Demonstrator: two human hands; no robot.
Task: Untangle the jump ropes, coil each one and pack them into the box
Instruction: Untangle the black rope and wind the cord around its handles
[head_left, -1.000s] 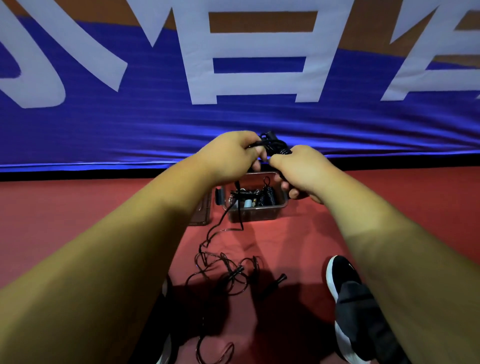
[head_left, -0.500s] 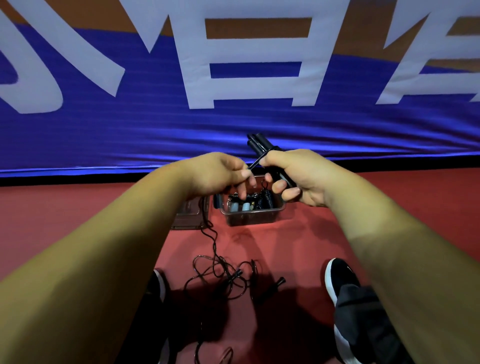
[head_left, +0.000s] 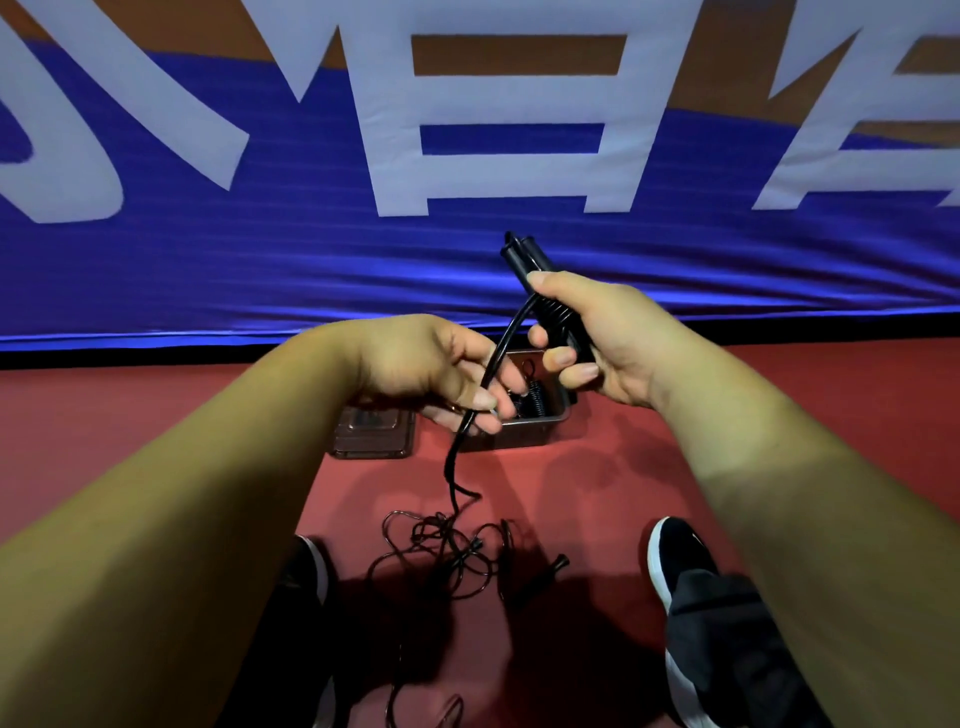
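While two handles (head_left: 522, 257) are gripped by the right hand (head_left: 618, 332) at centre frame, the rope (head_left: 511, 332) is pinched by the left hand (head_left: 426, 364).

The left hand (head_left: 431, 374) and right hand (head_left: 613, 338) are bare, as are both forearms (head_left: 779, 467). At five o'clock is a black shoe (head_left: 680, 561) with a white sole, a dark trouser leg (head_left: 727, 644) draped over it. At seven o'clock is another shoe (head_left: 304, 566), black with a white edge.
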